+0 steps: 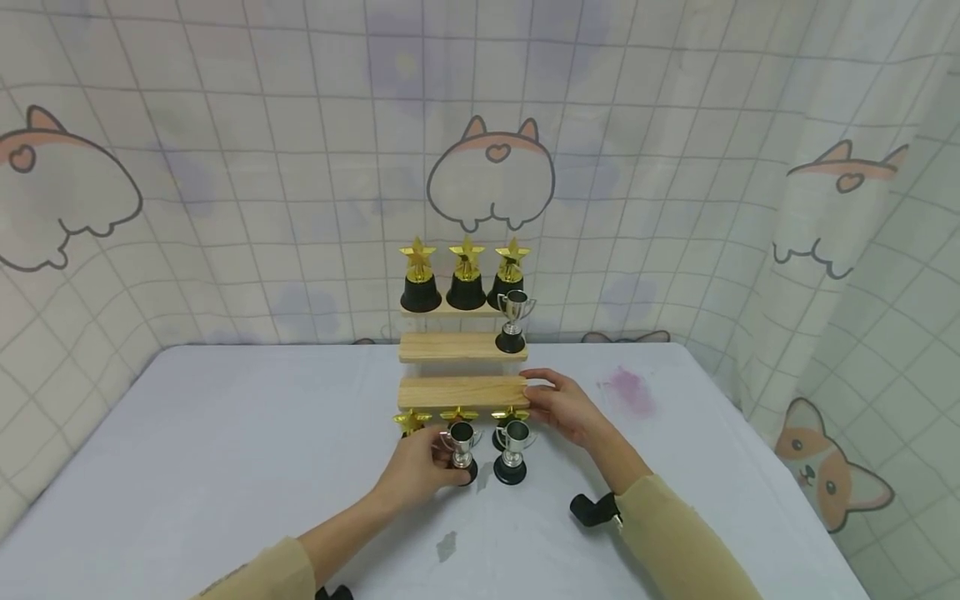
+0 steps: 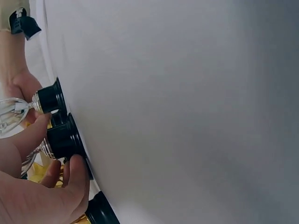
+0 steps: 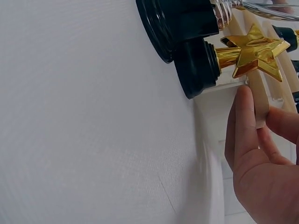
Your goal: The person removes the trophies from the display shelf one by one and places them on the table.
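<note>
My left hand [image 1: 414, 468] grips a silver trophy cup [image 1: 462, 437], its fingers and thumb at the black base [image 2: 64, 140]. Just right of it a second silver trophy cup [image 1: 513, 442] stands upright on the table. Behind these two are gold star trophies [image 1: 410, 420] in a row, partly hidden by the cups and my left hand. My right hand [image 1: 567, 408] pinches the right end of the lowest wooden shelf board [image 1: 457, 392]. In the right wrist view, fingers and thumb lie on either side of the board's end [image 3: 259, 100], close to a gold star [image 3: 257, 53].
The middle wooden board [image 1: 446, 347] bears one silver cup [image 1: 512, 321] at its right end. Above, three gold star trophies [image 1: 467, 273] with black bases line the top shelf. A patterned curtain [image 1: 300, 167] hangs behind the white table [image 1: 262, 450].
</note>
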Motion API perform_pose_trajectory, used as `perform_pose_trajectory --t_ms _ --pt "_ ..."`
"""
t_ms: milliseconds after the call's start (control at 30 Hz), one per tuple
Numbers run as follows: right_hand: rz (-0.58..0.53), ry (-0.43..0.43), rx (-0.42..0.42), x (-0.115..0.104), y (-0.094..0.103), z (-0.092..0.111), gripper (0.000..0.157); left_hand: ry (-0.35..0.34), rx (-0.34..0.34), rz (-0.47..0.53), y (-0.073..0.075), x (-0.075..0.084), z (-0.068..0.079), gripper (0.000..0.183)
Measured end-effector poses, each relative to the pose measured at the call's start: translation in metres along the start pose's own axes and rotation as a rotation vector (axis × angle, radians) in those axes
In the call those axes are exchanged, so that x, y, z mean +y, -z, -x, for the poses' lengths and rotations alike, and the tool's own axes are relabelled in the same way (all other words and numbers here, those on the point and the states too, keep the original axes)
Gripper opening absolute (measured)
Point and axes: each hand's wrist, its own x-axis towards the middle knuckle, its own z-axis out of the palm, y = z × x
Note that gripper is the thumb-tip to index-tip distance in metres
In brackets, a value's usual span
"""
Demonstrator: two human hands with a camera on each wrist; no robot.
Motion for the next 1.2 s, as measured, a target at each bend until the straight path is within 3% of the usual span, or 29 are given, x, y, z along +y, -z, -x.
perform_pose_trajectory --t_ms 400,800,1000,1200 --pt "0.006 0.031 -0.022 0.006 0.003 -0.002 0.044 0.040 0.050 0.021 0.010 0.003 0.007 0.057" --pt "0.010 0.015 -0.003 0.003 0.001 -0.002 0.044 0.072 0.062 -0.006 0.037 0.024 0.007 0.049" --pt "0.035 0.007 -0.002 0.003 0.001 -0.002 0.044 0.049 0.077 -0.023 0.050 0.035 0.003 0.043" --pt "0.023 0.007 -0.004 0.004 0.001 -0.001 0.044 -0.010 0.074 -0.012 0.055 0.042 -0.009 0.034"
